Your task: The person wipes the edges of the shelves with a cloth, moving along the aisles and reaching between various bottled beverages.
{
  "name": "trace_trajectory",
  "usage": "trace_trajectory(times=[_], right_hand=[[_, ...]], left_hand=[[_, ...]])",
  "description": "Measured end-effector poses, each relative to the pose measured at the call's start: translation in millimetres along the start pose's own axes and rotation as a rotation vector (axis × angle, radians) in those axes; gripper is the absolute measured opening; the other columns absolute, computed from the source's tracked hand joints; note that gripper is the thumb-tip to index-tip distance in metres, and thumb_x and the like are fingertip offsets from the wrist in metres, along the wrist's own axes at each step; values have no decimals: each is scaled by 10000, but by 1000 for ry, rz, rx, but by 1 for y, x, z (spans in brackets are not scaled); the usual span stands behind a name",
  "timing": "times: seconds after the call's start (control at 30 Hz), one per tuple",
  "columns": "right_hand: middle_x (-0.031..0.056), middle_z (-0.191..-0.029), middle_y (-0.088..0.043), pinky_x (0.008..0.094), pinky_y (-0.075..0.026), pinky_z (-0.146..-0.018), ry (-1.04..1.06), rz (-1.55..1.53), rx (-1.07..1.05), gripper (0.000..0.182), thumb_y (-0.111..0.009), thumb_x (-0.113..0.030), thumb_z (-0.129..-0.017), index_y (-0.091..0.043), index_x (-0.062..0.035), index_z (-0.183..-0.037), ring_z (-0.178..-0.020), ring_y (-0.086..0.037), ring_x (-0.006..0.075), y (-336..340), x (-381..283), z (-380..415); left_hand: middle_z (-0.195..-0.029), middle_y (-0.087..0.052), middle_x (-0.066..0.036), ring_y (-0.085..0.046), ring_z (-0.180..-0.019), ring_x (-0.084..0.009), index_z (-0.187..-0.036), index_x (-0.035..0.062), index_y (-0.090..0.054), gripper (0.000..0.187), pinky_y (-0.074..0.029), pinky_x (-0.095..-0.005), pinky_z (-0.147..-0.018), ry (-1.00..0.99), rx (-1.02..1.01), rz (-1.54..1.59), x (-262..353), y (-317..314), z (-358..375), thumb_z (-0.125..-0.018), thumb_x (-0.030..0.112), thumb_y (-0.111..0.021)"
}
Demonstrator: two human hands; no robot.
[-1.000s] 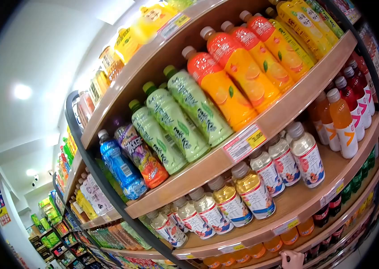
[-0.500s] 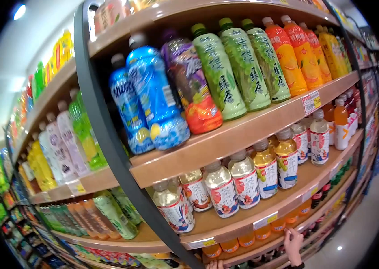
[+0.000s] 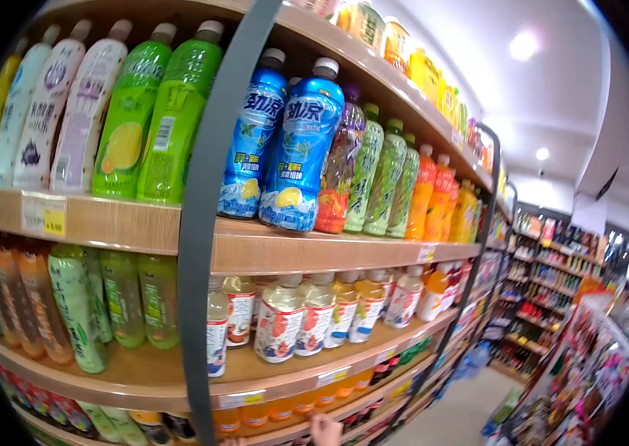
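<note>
My right hand (image 3: 325, 430) is low in the view, its fingers curled in at the front edge of a lower shelf (image 3: 285, 430). What the fingers hold, if anything, is hidden. Just above that hand stands a row of orange drink bottles (image 3: 304, 403). Only a sliver of my left hand (image 3: 233, 441) shows at the bottom edge, near the same shelf, so its fingers cannot be made out. Higher up, clear bottles with white and red labels (image 3: 279, 327) line a shelf. Two blue bottles (image 3: 301, 152) stand above them, beside green tea bottles (image 3: 387, 178).
A dark upright post (image 3: 207, 193) divides the shelving. Left of it are green bottles with lemon pictures (image 3: 123, 126) and pale bottles (image 3: 50, 111). On the right, an aisle floor (image 3: 463, 394) runs past a display of colourful packets (image 3: 575, 364) toward further shelves (image 3: 541, 290).
My view has levelled and shifted, bringing more of the right-hand aisle in. Both hands now appear lower and further left in the picture, with less of each visible.
</note>
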State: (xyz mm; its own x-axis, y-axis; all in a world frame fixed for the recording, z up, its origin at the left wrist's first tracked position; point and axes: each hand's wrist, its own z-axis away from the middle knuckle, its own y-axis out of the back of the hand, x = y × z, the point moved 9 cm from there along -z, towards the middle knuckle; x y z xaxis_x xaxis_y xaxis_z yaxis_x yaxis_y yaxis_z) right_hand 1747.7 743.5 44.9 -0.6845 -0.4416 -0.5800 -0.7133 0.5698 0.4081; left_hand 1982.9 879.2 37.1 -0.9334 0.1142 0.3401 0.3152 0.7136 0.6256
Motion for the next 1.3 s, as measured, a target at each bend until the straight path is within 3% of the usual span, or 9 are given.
trace_trajectory(times=[0.2, 0.5, 0.7, 0.87, 1.0, 1.13, 1.17, 1.23, 1.3], right_hand=[[185, -589, -577, 391, -447, -470, 22, -99, -6, 146, -614, -175, -859, -640, -43, -802, -529, -585, 352, 12, -35, -2], [145, -571, -565, 326, -421, -447, 73, -222, 21, 168, -580, -181, -879, -645, -46, -804, -445, -543, 242, 2, -17, 0], [151, -695, -642, 349, -479, -510, 16, -349, -254, 139, -584, -170, -877, -682, -73, -857, -563, -622, 303, -15, 3, -1], [147, -888, -685, 367, -548, -686, 90, -557, -451, 165, -577, -139, -868, -700, -90, -965, -783, -670, 314, -9, -7, -17], [121, -764, -662, 412, -497, -496, 125, -565, -469, 161, -553, -226, -880, -701, -206, -939, -562, -616, 326, -12, -3, -14], [128, -931, -684, 384, -540, -707, -16, -669, -614, 190, -569, -226, -879, -693, -118, -974, -817, -665, 299, -16, 3, -15], [102, -702, -668, 379, -518, -489, 153, -584, -373, 83, -619, -180, -825, -687, -134, -837, -561, -650, 268, -6, -3, -21], [92, -702, -664, 375, -526, -503, 150, -582, -437, 96, -619, -182, -827, -687, -136, -876, -580, -651, 252, -8, -2, -21], [102, -684, -647, 380, -508, -518, 102, -639, -474, 109, -612, -177, -832, -680, -98, -863, -585, -634, 277, -1, -3, -30]], left_hand=[[-1202, -547, -152, -487, -1165, -329, -1237, 46, -526, 472, -393, -433, -1021, 9, -4, -108, -11, -23, 12, -775, 115, -597], [-1146, -532, -142, -509, -1103, -320, -1153, 51, -575, 482, -420, -470, -981, -57, 184, -278, -11, -25, 17, -682, 110, -655], [-1085, -511, -217, -481, -1065, -395, -1078, 25, -555, 437, -378, -526, -1002, 90, 320, -365, 5, -15, 6, -650, 48, -640], [-992, -493, -232, -460, -969, -432, -1000, 15, -487, 380, -373, -552, -858, 199, 520, -474, 29, -7, -11, -655, 20, -645], [-1055, -481, -237, -424, -1026, -438, -1015, 17, -481, 514, -343, -568, -885, 237, 413, -540, 2, -26, 5, -560, 85, -709], [-1306, -385, -268, -333, -1246, -440, -1216, 5, -447, 709, -290, -516, -1034, 500, 161, -594, -2, -29, 15, -602, 163, -764], [-1356, -350, -272, -298, -1294, -431, -1252, 8, -436, 762, -275, -495, -1064, 527, 111, -595, -11, -32, 19, -602, 196, -785], [-1356, -357, -264, -303, -1291, -421, -1243, 12, -436, 780, -279, -509, -1060, 483, 117, -624, -8, -30, 15, -595, 233, -808], [-1125, -409, -229, -389, -1105, -410, -1069, 13, -475, 555, -329, -528, -937, 364, 260, -623, 26, -21, -4, -618, 186, -748]])
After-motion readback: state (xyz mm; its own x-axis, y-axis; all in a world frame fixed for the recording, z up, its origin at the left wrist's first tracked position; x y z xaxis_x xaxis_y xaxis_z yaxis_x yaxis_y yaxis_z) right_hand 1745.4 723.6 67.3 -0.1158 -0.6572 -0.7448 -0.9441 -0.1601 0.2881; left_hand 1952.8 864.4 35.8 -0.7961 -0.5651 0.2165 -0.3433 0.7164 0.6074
